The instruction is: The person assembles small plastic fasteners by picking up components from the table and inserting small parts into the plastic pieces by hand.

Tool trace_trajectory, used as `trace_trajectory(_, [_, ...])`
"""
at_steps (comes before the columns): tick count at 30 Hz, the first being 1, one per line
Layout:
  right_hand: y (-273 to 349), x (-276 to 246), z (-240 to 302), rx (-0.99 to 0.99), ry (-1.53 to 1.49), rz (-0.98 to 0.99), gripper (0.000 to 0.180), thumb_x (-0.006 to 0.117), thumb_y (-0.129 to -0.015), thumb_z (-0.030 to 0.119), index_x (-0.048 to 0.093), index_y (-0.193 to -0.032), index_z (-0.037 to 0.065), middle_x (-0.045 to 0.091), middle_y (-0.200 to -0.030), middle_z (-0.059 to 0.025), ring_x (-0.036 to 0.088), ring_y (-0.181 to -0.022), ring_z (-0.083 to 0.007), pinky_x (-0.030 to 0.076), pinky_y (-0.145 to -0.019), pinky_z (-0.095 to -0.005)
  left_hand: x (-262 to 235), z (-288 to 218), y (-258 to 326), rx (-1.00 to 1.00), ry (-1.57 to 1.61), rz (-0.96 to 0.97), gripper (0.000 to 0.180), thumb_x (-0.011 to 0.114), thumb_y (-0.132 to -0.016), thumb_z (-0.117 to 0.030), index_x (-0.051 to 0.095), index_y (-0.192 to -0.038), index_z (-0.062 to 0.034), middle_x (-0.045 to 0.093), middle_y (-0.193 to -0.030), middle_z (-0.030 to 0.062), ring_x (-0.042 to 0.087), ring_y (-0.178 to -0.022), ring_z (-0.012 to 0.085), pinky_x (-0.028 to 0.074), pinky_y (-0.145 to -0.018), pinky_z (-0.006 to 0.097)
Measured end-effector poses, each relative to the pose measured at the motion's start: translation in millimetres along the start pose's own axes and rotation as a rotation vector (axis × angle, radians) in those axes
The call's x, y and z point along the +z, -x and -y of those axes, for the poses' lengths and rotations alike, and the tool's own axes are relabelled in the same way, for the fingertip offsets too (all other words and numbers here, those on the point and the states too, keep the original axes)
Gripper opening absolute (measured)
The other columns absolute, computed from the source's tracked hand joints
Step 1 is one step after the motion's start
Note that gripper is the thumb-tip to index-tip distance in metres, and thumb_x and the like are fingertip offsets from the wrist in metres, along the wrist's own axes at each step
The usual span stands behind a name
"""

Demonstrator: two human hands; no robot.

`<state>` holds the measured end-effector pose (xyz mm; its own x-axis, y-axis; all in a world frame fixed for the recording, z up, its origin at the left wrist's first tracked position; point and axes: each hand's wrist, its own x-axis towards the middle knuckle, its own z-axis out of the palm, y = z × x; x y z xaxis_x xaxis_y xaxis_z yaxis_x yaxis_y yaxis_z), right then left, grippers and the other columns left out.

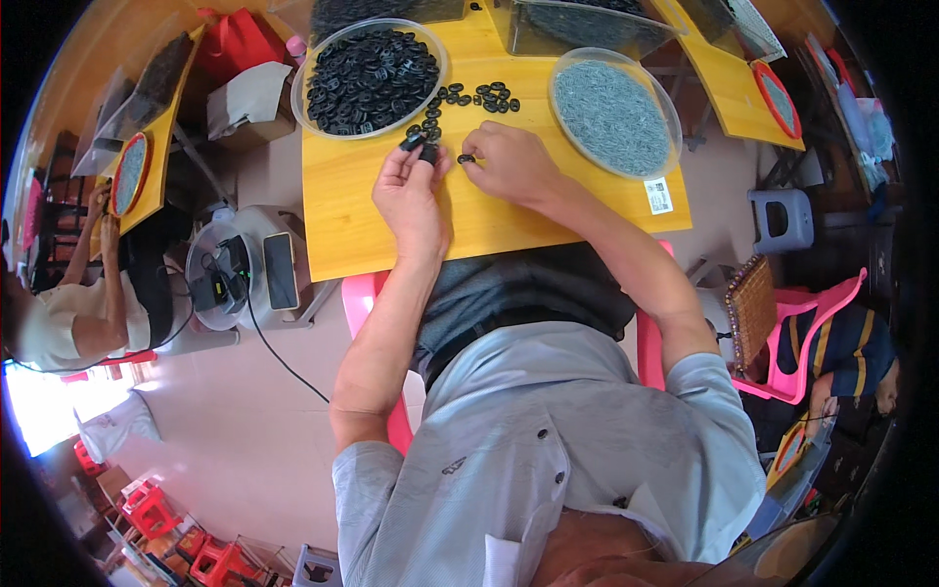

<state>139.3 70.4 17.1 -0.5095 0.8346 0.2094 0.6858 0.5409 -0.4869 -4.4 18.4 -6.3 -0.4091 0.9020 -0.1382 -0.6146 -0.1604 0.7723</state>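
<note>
My left hand (409, 203) is raised over the yellow table (377, 225), its thumb and fingers drawn together. Dark, shiny patches cover its fingertips; whether these are finger covers or held pieces is unclear. Just to the right, my right hand (515, 164) is closed, with a small black oval piece (467, 158) at its fingertips. Loose black oval pieces (497, 98) lie beyond both hands. A round clear tub (442, 61) heaped with black oval pieces (370, 78) stands at the far left. On the right, another round tub (675, 137) holds many small silvery-grey pieces (611, 115).
Clear bins (587, 39) of dark pieces line the table's far edge. A white label (658, 196) sits at its right corner. Left of the table, a phone (281, 271) lies beside a tub of chargers (217, 274). A pink chair (807, 333) stands right; people sit on both sides.
</note>
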Motion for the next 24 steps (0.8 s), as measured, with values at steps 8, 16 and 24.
trace_trajectory(8, [30.1,-24.7,-9.0,0.106,-0.365,-0.062,0.019,0.068,-0.081,0.011,0.068,-0.095,-0.002,0.069,-0.074,-0.0115,0.067,-0.065,-0.0162,0.052,-0.062,-0.0287,12.2,19.5,25.9,-0.066,-0.146,0.140,0.016,0.054,-0.090,0.009,0.062,-0.103,0.0043,0.067,-0.097,0.0101,0.067,-0.092,0.0184,0.058,-0.090,0.038])
trace_trajectory(16, [41.9,-17.7,-21.6,0.190,-0.674,-0.079,0.017,0.067,-0.088,0.007,0.069,-0.101,-0.003,0.070,-0.078,-0.0041,0.062,-0.067,-0.0062,0.050,-0.063,-0.0218,13.8,20.9,27.3,-0.207,0.017,0.136,0.020,0.051,-0.089,0.012,0.059,-0.106,0.0051,0.065,-0.102,0.0109,0.067,-0.094,0.0201,0.059,-0.088,0.037])
trace_trajectory(24, [42.6,-14.3,-19.8,0.181,-0.773,-0.087,0.019,0.066,-0.087,0.003,0.067,-0.106,-0.003,0.067,-0.083,-0.0015,0.060,-0.074,-0.0053,0.048,-0.066,-0.0197,14.9,15.7,25.1,-0.229,0.026,0.114,0.020,0.051,-0.089,0.012,0.059,-0.106,0.0053,0.065,-0.103,0.0121,0.067,-0.095,0.0212,0.060,-0.087,0.036])
